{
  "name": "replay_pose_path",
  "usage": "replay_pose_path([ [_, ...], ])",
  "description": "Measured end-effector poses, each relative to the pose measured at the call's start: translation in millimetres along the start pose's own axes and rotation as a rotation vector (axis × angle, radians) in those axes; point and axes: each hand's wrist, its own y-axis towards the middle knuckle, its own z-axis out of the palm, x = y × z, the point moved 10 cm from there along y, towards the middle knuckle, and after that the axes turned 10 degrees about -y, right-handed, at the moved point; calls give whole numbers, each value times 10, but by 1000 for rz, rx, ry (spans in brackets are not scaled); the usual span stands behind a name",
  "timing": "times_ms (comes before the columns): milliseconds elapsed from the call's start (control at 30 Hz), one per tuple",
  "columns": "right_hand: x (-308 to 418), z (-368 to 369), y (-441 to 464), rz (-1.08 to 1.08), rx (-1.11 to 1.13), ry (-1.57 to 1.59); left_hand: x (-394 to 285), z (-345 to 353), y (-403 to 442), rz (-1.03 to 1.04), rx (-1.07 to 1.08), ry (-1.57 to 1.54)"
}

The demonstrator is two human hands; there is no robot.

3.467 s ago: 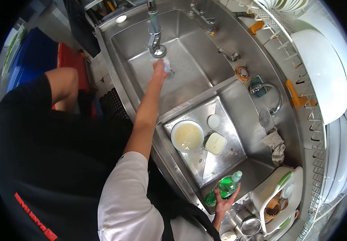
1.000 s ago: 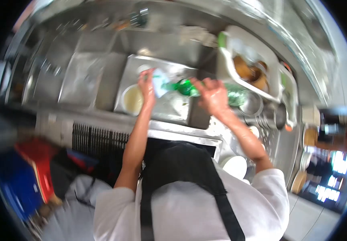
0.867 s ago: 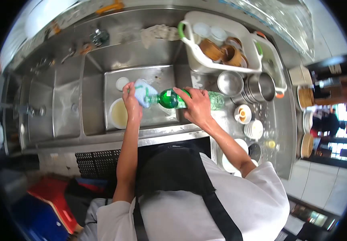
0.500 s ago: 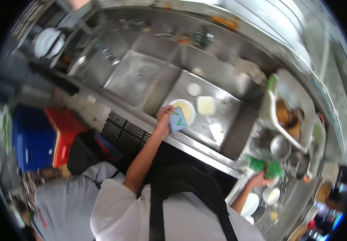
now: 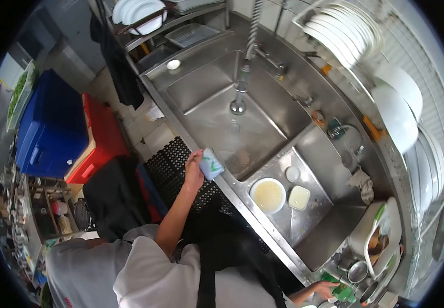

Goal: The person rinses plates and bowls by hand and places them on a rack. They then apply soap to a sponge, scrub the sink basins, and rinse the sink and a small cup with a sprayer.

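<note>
My left hand [image 5: 194, 170] is closed on a pale blue-grey sponge [image 5: 211, 164] with green markings, held over the sink's front edge. At the lower right, my right hand [image 5: 325, 289] grips a green plastic bottle [image 5: 344, 294], partly hidden by the fingers. In the right basin sit a round white bowl [image 5: 268, 195] of pale yellowish liquid, a squarish white dish [image 5: 299, 197] and a small round white dish [image 5: 293, 174]. Metal pots [image 5: 356, 271] stand just beyond my right hand.
A spray faucet [image 5: 238, 105] hangs over the large left basin [image 5: 206, 115]. White plates [image 5: 340, 33] and bowls fill the wire rack on the right. A white plastic tub [image 5: 364, 231] stands past the right basin. Blue [image 5: 52, 126] and red [image 5: 98, 138] boxes are at left.
The view has swung left, showing more of the left basin and faucet. My left hand has carried the sponge from beside the bowl to the sink's front edge. My right hand stays at the bottle.
</note>
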Motion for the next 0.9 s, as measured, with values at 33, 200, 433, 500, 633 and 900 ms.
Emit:
replay_pose_path([
  [33,499,-466,-228,-75,105,51,-201,-98,109,24,-53,11],
  [200,2641,-1540,-2596,-578,829,914,-965,-217,443,140,-174,-7],
  [433,4431,-3633,-5227,-1257,1965,1261,-1323,35,1060,123,-63,25],
  [500,4719,-4071,-5566,-1447,2009,1293,-1582,161,1300,164,-64,60],
  [633,4721,-2977,-7131,628,2627,763,-1933,-262,2104,317,-201,96],
  [900,3981,-2244,-8992,1542,1940,545,-2350,-164,3476,79,-115,429],
])
